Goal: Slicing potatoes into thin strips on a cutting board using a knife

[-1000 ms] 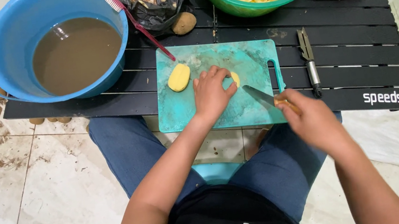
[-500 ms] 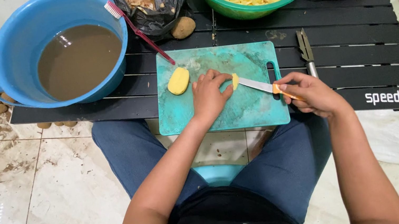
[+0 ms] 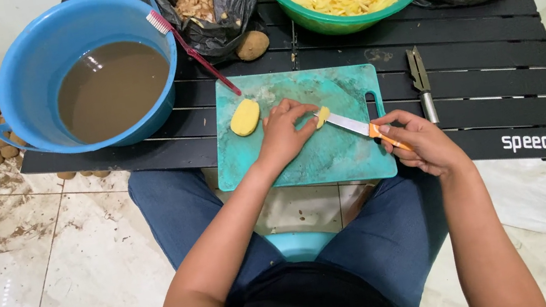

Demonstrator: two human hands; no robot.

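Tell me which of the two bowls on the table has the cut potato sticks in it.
The green bowl at the far edge of the table, beyond the cutting board, is heaped with pale potato sticks. The blue basin to its left holds only murky brown water.

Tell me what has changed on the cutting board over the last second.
The right hand has swung its orange-handled knife from the board's lower right edge up to the potato piece under the left hand. The left hand stayed on that piece; the peeled yellow potato half on the teal plastic cutting board has not moved.
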